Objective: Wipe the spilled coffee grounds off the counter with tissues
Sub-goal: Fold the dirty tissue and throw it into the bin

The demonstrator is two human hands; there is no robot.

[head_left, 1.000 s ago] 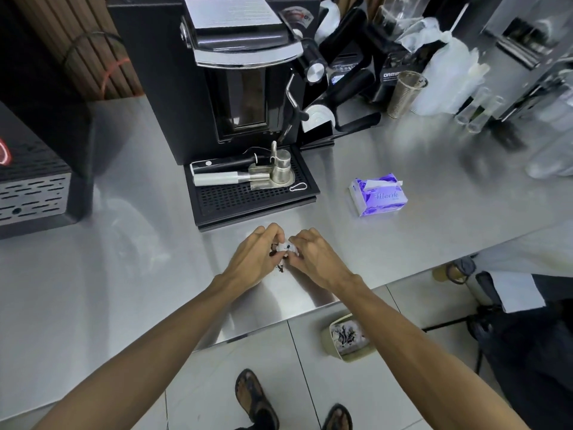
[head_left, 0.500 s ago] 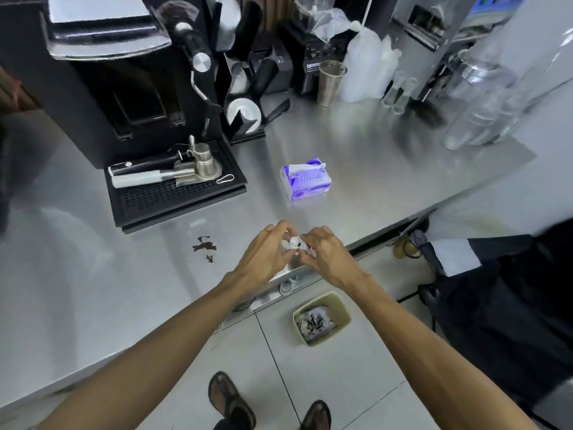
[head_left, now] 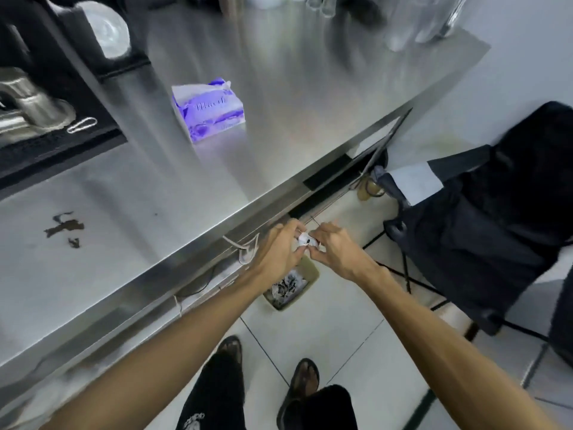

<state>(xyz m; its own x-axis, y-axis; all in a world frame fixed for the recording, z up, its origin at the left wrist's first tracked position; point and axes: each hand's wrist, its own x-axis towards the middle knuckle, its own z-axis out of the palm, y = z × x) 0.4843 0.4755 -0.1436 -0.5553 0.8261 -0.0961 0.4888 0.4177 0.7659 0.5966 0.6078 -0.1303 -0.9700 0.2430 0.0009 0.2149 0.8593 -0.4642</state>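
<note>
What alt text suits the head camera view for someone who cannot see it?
A left hand and right hand pinch a crumpled tissue with dark specks past the counter edge, above a floor bin. Spilled coffee grounds lie on the counter at left; a purple tissue pack sits farther back.

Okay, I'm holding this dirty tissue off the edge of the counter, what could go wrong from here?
1. The crumpled tissue, pinched between your left hand and right hand, hangs over the small bin on the floor. The bin is a narrow target, so loose grounds may land on the tiles.
2. A patch of coffee grounds lies on the counter, out to your left. It may get overlooked, and it likely needs a fresh sheet from the tissue pack.
</note>
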